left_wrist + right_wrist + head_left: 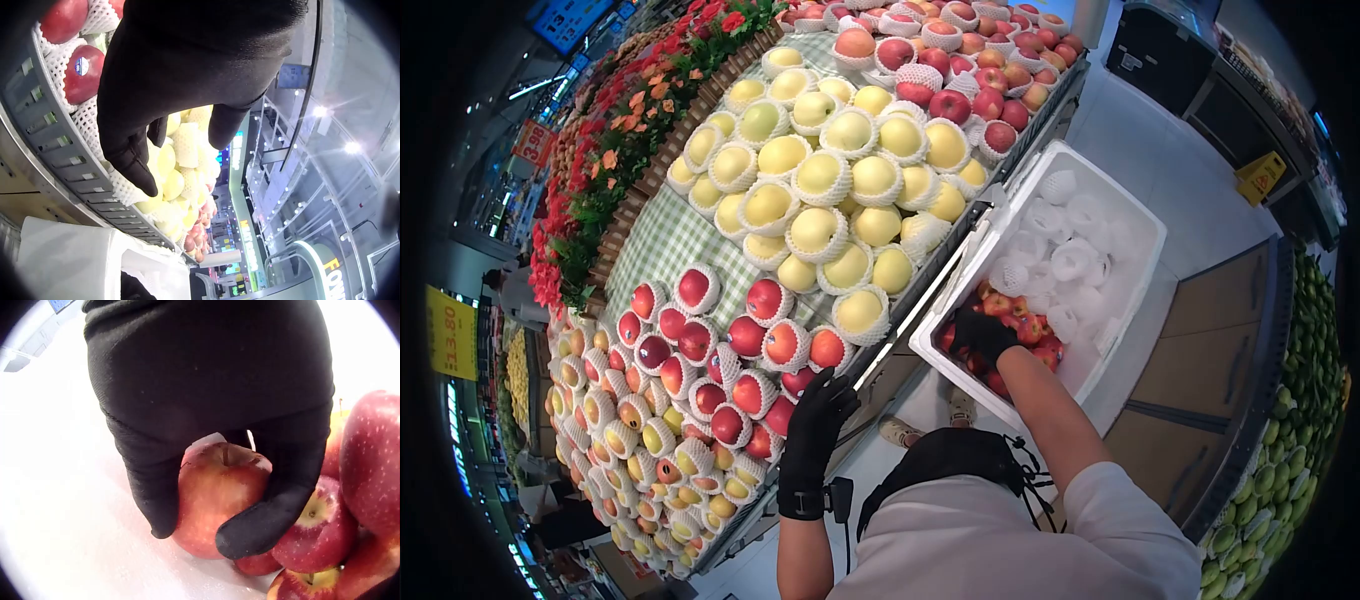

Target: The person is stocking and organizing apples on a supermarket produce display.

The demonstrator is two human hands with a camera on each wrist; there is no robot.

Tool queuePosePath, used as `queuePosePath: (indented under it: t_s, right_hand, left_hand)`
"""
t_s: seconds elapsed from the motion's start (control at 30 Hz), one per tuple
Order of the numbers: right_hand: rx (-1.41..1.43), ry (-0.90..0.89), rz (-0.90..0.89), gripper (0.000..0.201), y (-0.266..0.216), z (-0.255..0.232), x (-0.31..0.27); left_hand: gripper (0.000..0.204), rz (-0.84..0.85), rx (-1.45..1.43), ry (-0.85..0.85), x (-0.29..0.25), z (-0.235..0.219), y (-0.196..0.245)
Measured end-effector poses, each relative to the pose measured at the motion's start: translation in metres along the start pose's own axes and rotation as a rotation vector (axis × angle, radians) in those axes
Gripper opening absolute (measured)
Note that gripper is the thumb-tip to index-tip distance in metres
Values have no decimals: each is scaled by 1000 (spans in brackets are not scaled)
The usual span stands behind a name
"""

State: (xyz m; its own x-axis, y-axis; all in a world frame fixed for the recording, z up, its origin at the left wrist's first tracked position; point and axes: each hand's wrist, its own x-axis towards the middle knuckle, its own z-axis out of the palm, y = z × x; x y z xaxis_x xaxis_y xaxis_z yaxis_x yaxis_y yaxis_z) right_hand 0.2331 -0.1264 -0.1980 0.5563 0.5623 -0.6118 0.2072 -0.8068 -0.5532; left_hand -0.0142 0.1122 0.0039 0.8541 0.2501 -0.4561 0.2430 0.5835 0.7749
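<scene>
Red apple [215,503] is sitting inside the white foam box [1142,250], next to other red apples [315,528] and near the white foam nets [1075,260], with the gloved right hand [212,381] clamping its fingers around it. Gloved left hand [815,420] is hovering or resting at the slotted display edge [47,137], can't tell which, fingers loosely bent and apart, holding nothing.

Supermarket produce section, fruit displays [815,190], hanging price signs [452,335]
</scene>
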Motion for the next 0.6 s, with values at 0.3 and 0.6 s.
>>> queuePosePath:
  t_s: [0.3, 0.6]
  right_hand:
    - [88, -3, 68, 57, -25, -29, -55]
    - [369, 189, -217, 52, 56, 8, -4]
  left_hand:
    - [51, 3, 19, -10, 1, 2, 3]
    - [44, 10, -12, -51, 12, -10, 5]
